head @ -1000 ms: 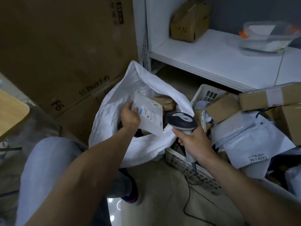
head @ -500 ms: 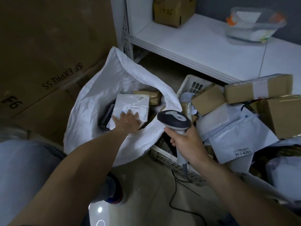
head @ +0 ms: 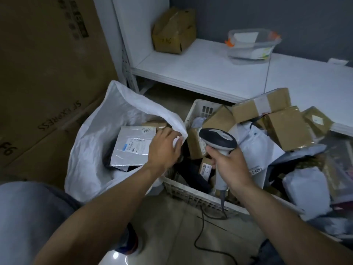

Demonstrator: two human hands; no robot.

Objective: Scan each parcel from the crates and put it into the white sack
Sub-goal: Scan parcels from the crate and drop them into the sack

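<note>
The white sack point(head: 95, 150) stands open on the floor at the left. A flat grey parcel point(head: 131, 150) with a printed label lies inside it, with nothing holding it. My left hand point(head: 164, 150) is over the sack's right rim, its loosely bent fingers against the fabric, and it holds no parcel. My right hand point(head: 229, 165) grips the handle of a grey and black barcode scanner point(head: 217, 140) above the white crate point(head: 191, 196). The crate is heaped with brown boxes point(head: 286, 127) and white mailer bags point(head: 257, 148).
Large cardboard cartons point(head: 47, 73) stand behind the sack. A low white shelf point(head: 210, 69) carries a brown box point(head: 173, 31) and a clear plastic tub point(head: 252, 46). The scanner's black cable point(head: 200, 232) trails over the floor. My knee point(head: 28, 217) is at the lower left.
My left hand carried the grey parcel into the sack, let it go, and moved right to the sack's rim. The right hand with the scanner has stayed over the crate.
</note>
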